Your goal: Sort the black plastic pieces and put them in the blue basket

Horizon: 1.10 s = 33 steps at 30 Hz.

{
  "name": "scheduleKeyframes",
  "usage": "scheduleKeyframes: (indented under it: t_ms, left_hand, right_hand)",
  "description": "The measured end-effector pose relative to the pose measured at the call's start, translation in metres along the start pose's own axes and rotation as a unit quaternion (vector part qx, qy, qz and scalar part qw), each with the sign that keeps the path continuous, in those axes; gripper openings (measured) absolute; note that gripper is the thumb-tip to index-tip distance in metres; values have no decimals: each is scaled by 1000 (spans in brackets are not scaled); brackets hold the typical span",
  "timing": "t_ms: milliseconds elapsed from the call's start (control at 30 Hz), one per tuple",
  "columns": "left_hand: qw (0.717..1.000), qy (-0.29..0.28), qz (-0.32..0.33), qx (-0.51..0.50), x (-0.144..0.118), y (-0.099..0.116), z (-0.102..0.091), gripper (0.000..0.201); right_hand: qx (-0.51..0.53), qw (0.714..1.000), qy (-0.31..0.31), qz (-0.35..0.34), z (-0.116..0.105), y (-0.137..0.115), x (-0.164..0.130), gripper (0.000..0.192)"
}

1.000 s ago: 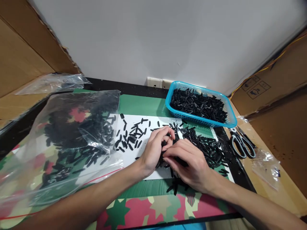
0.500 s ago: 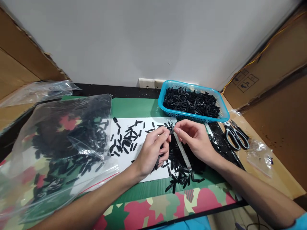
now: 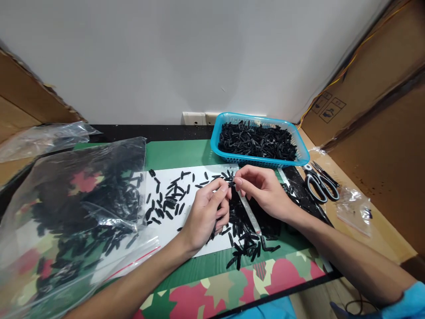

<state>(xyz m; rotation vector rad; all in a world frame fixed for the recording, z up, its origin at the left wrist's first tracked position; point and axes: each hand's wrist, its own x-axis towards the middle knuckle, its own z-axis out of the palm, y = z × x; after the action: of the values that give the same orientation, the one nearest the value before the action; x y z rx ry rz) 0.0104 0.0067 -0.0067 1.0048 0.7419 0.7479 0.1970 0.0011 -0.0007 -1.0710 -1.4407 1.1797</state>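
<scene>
My left hand (image 3: 210, 210) is closed around small black strip pieces, some poking out below its fingers. Its thumb and forefinger pinch one black piece at the top. Fingertips of my right hand (image 3: 260, 188) pinch at that same piece, and the two hands nearly meet. What exactly the piece is, I cannot make out. Loose black pieces (image 3: 172, 197) lie scattered on a white sheet (image 3: 195, 170) to the left of my hands. More black pieces (image 3: 247, 246) are heaped below and between my wrists, beside a pale flat strip (image 3: 250, 215).
A blue basket (image 3: 215, 137) full of black pieces stands behind my hands. At left lies a clear zip bag (image 3: 109, 195) holding many more. Scissors (image 3: 320, 184) and a small plastic bag (image 3: 353, 208) are at right. Cardboard walls (image 3: 381, 115) flank the table.
The whole view has shifted slightly, so everything appears a little further left. My hands keep nearly the same pinch, fingertips together at the black piece.
</scene>
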Motion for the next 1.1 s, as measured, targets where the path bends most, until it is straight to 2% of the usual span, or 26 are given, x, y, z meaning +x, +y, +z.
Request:
scheduleKeyframes:
  t_ms: [267,667,767,933,1100]
  left_hand:
    - [1000,-2,13,12,0,-4,-1,42]
    - [1000,-4,21,8,-1,-2,1,42]
    - [999,-2,26,21,-2,-3,0,43]
    - [998,19,43,35,-1,-5,0,45]
    - [997,15,62,33,-2,-6,3,45]
  right_hand:
    - [-3,999,-30,15,-1,-2,1,41]
    - [10,999,-39,5,3,4,2,38]
    - [-24,999,-40,-2,3,4,0,37]
    - [-147,987,-52,-43,3,1,-4,33]
    - [-155,984,-72,-40,3,3,-4,29]
